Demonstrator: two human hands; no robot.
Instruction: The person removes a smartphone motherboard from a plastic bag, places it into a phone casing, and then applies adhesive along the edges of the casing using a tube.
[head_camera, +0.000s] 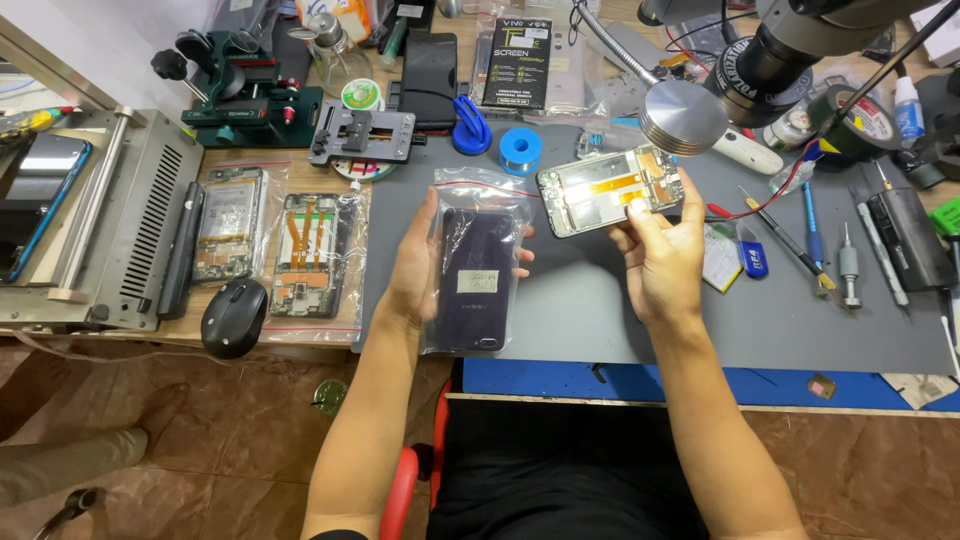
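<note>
Above the grey mat (600, 310), bagged phone (478, 265) in left hand (415, 265), phone frame (610, 190) in right hand (665, 255)

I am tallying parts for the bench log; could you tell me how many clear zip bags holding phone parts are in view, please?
3: one bag with a dark phone in the left hand; two lying on the wooden table, one with a battery board, one with an orange-flex frame. Clutter may hide others.

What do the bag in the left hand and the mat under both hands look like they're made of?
Bag: thin clear plastic film, glossy and wrinkled; the dark phone shows through it. Mat: probably rubber or silicone, matte grey, flat, no glare.
</note>
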